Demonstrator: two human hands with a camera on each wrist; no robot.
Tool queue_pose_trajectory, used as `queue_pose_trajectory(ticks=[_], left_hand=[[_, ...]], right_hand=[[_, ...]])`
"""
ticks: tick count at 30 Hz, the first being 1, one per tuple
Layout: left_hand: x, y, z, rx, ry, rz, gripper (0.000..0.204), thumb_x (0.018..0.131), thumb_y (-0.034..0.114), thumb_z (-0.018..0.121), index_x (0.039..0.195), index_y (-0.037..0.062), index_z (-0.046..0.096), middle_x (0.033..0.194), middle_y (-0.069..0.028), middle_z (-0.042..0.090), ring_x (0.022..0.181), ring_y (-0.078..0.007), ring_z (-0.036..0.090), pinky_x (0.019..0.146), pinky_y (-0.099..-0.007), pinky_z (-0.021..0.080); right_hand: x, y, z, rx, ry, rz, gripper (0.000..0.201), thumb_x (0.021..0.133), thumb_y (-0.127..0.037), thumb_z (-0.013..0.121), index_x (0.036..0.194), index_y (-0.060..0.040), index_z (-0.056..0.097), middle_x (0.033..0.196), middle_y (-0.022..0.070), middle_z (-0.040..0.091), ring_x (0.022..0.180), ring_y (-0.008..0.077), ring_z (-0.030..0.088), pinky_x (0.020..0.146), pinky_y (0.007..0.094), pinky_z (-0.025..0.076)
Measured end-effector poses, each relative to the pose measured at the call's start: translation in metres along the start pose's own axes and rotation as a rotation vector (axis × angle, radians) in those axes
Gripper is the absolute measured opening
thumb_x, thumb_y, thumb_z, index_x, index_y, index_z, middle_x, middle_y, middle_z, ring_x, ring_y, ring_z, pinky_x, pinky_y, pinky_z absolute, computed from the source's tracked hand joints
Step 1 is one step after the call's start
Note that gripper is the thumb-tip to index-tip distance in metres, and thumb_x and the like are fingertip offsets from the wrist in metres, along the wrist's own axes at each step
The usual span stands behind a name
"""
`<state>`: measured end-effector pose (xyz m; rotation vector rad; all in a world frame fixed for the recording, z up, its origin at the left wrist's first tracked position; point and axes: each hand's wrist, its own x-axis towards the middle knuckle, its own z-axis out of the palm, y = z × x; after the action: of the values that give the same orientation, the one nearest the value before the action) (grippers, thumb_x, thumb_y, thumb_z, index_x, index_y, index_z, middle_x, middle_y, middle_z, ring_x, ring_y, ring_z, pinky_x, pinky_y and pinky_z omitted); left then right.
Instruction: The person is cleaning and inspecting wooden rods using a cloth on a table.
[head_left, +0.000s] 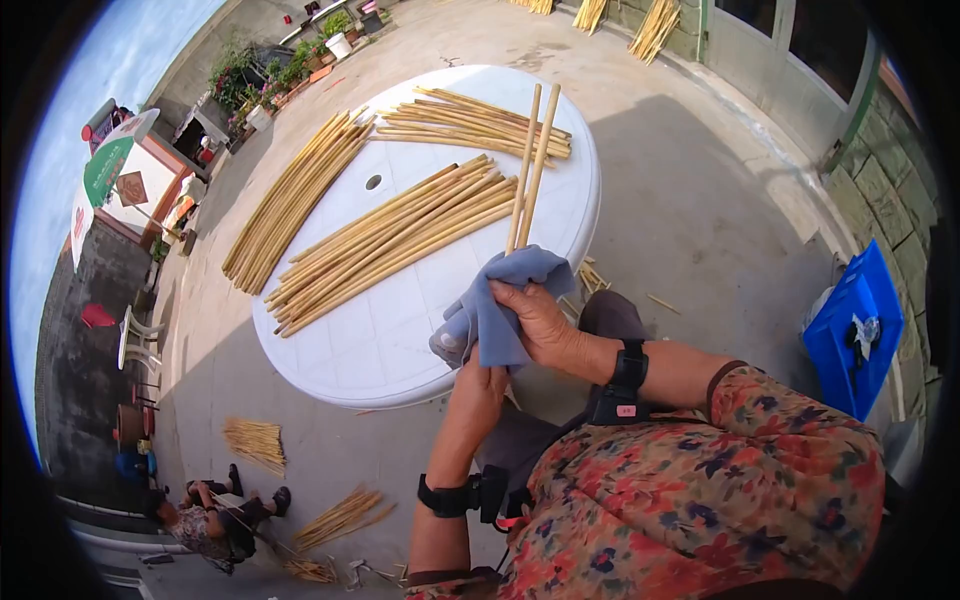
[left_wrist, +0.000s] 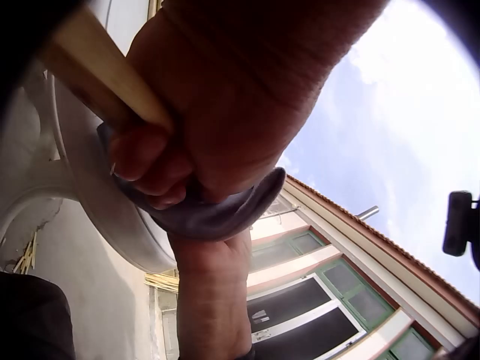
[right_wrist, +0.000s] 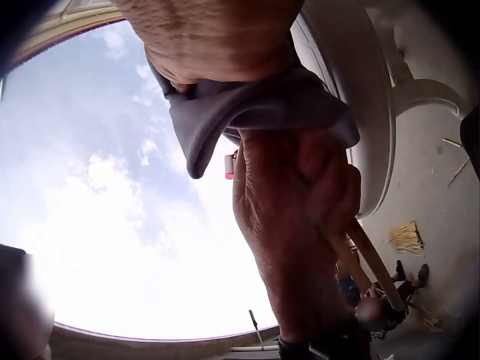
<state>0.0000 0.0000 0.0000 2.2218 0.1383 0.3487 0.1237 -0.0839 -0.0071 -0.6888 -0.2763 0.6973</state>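
Observation:
Two pale sticks (head_left: 535, 165) stand up out of a blue-grey cloth (head_left: 505, 290) above the table's near right edge. The right hand (head_left: 540, 322) grips the cloth around them, thumb on top. Just below and left, the left hand (head_left: 482, 378) is partly hidden by the cloth; in the left wrist view the left hand (left_wrist: 202, 142) has its fingers curled round the sticks' lower part (left_wrist: 105, 71). The right wrist view shows the cloth (right_wrist: 262, 105) between the two hands, with the stick ends (right_wrist: 371, 262) coming out below the left hand.
On the white oval table (head_left: 400, 360) lie three groups of sticks: left (head_left: 300, 200), middle (head_left: 390, 240) and back (head_left: 470, 125). A blue crate (head_left: 855, 330) is at the right. At the lower left a person (head_left: 215, 525) sits near stick piles (head_left: 255, 445) on the ground.

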Motion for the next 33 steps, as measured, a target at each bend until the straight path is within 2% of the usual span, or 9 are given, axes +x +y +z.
queue_pose_trajectory(ticks=[2,5,13,15,19,21,28,30,33], left_hand=[[-0.008,0.008,-0.003,-0.092,-0.174,-0.314,0.022,0.093,0.025,0.041,0.091,0.0042,0.049,0.058,-0.0004,0.045,0.048,-0.0084,0.043,0.045,-0.0223,0.035],[-0.028,0.005,-0.005,-0.178,-0.155,-0.385,0.023,0.094,0.024,0.038,0.087,0.0045,0.048,0.056,0.0024,0.04,0.047,-0.0048,0.037,0.043,-0.0199,0.03],[-0.069,-0.001,-0.021,-0.214,-0.204,-0.41,0.018,0.092,0.021,0.044,0.085,0.0054,0.048,0.055,0.0025,0.04,0.046,-0.0064,0.037,0.043,-0.022,0.031],[-0.076,0.003,-0.027,-0.041,-0.203,-0.383,0.017,0.091,0.02,0.045,0.085,0.0045,0.048,0.055,0.0006,0.042,0.047,-0.0085,0.04,0.044,-0.0246,0.033],[-0.089,0.003,-0.023,-0.019,-0.211,-0.403,0.017,0.091,0.02,0.045,0.086,0.0038,0.048,0.056,-0.0012,0.045,0.048,-0.01,0.042,0.045,-0.0258,0.035],[-0.094,0.001,-0.022,-0.018,-0.201,-0.432,0.016,0.09,0.019,0.048,0.089,0.003,0.047,0.058,-0.0073,0.047,0.052,-0.0144,0.044,0.049,-0.0294,0.038],[-0.115,-0.004,-0.023,-0.08,-0.217,-0.488,0.015,0.089,0.019,0.05,0.089,0.0035,0.047,0.058,-0.0077,0.046,0.052,-0.0132,0.044,0.049,-0.0287,0.039],[-0.125,-0.013,-0.029,-0.054,-0.212,-0.429,0.014,0.089,0.018,0.05,0.092,0.0039,0.049,0.059,-0.0047,0.046,0.053,-0.0113,0.043,0.049,-0.0268,0.038],[-0.157,-0.029,-0.038,-0.124,-0.156,-0.486,0.015,0.09,0.017,0.048,0.094,0.0041,0.052,0.061,-0.0008,0.048,0.052,-0.0085,0.041,0.049,-0.0237,0.036]], right_hand=[[0.007,-0.016,-0.001,0.229,0.087,0.093,0.02,0.084,-0.021,0.06,0.098,-0.0079,0.054,0.086,0.0011,0.058,0.08,0.0125,0.058,0.07,0.027,0.051],[0.013,-0.017,-0.001,0.237,0.127,0.076,0.017,0.084,-0.022,0.059,0.093,-0.0072,0.056,0.082,0.0009,0.058,0.076,0.0122,0.058,0.065,0.0271,0.052],[0.022,-0.044,-0.024,0.247,0.24,-0.039,0.02,0.087,-0.025,0.055,0.093,-0.0067,0.056,0.082,0.0029,0.059,0.074,0.0136,0.059,0.065,0.0293,0.053],[0.024,-0.051,-0.032,0.258,0.231,-0.056,0.019,0.086,-0.026,0.055,0.092,-0.0071,0.056,0.083,0.0024,0.059,0.074,0.0129,0.059,0.066,0.0287,0.053],[0.025,-0.059,-0.04,0.229,0.267,-0.075,0.021,0.086,-0.027,0.056,0.091,-0.0073,0.056,0.082,0.0016,0.059,0.073,0.0121,0.058,0.066,0.0275,0.052],[0.031,-0.06,-0.048,0.237,0.261,-0.135,0.021,0.085,-0.027,0.057,0.091,-0.007,0.057,0.081,0.0022,0.06,0.072,0.0126,0.059,0.065,0.0275,0.052],[0.041,-0.081,-0.069,0.225,0.37,-0.219,0.02,0.083,-0.025,0.059,0.09,-0.0062,0.058,0.082,0.004,0.061,0.072,0.0138,0.059,0.065,0.028,0.052],[0.049,-0.096,-0.081,0.272,0.373,-0.299,0.022,0.084,-0.026,0.058,0.092,-0.0055,0.057,0.084,0.005,0.061,0.074,0.015,0.06,0.068,0.0291,0.052],[0.051,-0.127,-0.099,0.232,0.311,-0.374,0.025,0.085,-0.027,0.057,0.094,-0.0048,0.057,0.087,0.0064,0.061,0.077,0.0165,0.06,0.071,0.0307,0.052]])
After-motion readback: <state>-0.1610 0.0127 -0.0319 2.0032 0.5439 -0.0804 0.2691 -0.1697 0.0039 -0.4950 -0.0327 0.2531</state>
